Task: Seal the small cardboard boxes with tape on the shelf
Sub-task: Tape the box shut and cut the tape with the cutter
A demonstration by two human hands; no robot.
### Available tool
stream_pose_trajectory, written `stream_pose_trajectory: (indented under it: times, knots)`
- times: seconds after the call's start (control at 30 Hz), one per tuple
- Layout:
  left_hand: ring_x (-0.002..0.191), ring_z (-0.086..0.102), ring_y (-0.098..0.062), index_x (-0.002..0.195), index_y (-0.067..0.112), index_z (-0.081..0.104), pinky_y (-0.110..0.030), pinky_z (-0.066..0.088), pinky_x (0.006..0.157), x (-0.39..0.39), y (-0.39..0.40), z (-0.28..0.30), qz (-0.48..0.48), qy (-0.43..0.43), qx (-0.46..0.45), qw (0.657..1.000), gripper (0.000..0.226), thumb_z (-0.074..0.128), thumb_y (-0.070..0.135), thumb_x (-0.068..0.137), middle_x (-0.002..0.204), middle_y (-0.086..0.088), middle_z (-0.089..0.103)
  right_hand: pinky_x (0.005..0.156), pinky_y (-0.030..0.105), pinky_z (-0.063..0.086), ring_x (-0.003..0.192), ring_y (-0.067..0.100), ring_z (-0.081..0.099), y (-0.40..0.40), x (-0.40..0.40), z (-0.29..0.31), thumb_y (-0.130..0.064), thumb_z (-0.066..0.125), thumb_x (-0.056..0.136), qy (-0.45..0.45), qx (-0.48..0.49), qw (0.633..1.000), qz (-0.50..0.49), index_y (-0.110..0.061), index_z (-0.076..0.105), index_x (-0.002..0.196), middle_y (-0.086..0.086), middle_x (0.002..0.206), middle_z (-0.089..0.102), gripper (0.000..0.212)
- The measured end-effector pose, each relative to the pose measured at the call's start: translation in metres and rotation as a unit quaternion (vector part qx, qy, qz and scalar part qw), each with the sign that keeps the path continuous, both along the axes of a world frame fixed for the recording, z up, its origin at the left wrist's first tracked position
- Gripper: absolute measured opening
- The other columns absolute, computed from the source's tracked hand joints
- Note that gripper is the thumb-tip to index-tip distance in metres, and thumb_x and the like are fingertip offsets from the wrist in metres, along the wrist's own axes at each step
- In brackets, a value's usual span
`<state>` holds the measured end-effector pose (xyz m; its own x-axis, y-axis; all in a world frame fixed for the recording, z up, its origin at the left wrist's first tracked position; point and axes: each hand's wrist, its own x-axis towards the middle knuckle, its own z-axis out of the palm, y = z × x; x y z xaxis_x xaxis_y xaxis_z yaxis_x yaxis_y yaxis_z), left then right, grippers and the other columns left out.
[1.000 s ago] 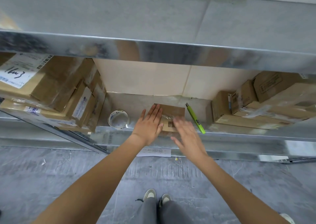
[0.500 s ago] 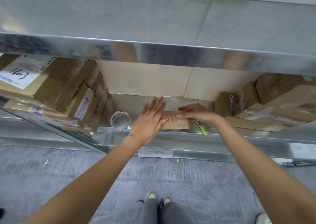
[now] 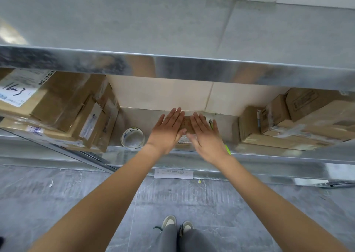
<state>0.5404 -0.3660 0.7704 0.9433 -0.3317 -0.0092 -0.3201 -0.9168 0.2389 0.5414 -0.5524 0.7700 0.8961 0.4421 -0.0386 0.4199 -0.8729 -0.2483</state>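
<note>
A small flat cardboard box lies in the middle of the metal shelf, mostly covered by my hands. My left hand lies flat on its left part with straight fingers. My right hand lies flat on its right part, fingers straight too. Only a strip of the box top and a white label at its near edge show between them. A roll of clear tape sits on the shelf just left of my left hand.
A green utility knife lies right of the box, largely behind my right hand. Stacked cardboard boxes fill the shelf's left side, and further boxes fill the right. An upper shelf overhangs. A paper slip lies on the floor below.
My right hand came from the box's far right edge to lie flat on its top. My left hand shifted slightly further onto the box. The view moved closer.
</note>
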Motion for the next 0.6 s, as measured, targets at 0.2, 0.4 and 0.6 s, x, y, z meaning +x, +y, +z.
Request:
stream_pose_trajectory:
  times: [0.2, 0.4, 0.6]
  knots:
    - [0.143, 0.033, -0.025, 0.147, 0.006, 0.038, -0.046, 0.027, 0.114, 0.006, 0.004, -0.001, -0.018, 0.011, 0.021, 1.0, 0.072, 0.006, 0.051, 0.101, 0.155, -0.009, 0.036, 0.116, 0.049, 0.016, 0.144, 0.023, 0.03, -0.015, -0.038, -0.012, -0.037, 0.04, 0.098, -0.064, 0.017, 0.997, 0.05, -0.007, 0.03, 0.15, 0.008, 0.156, 0.031, 0.061]
    - [0.148, -0.008, -0.014, 0.155, 0.012, 0.014, -0.037, 0.003, 0.12, 0.004, 0.003, -0.004, -0.015, 0.008, -0.008, 1.0, 0.076, -0.003, 0.053, 0.094, 0.164, -0.003, 0.006, 0.114, 0.026, 0.023, 0.142, 0.015, 0.029, -0.025, 0.016, 0.012, -0.026, 0.078, 0.079, 0.116, 0.183, 0.975, -0.049, -0.021, 0.027, 0.151, -0.003, 0.157, 0.027, 0.089]
    - [0.15, 0.001, -0.018, 0.155, 0.01, 0.013, -0.034, 0.002, 0.122, -0.02, 0.01, -0.002, -0.033, -0.063, -0.033, 0.997, 0.061, 0.019, 0.042, 0.103, 0.162, -0.003, 0.009, 0.084, 0.016, 0.043, 0.107, 0.007, 0.056, -0.027, 0.045, 0.028, -0.027, 0.084, 0.072, 0.254, 0.295, 0.912, -0.128, -0.022, 0.059, 0.125, -0.012, 0.12, 0.058, 0.058]
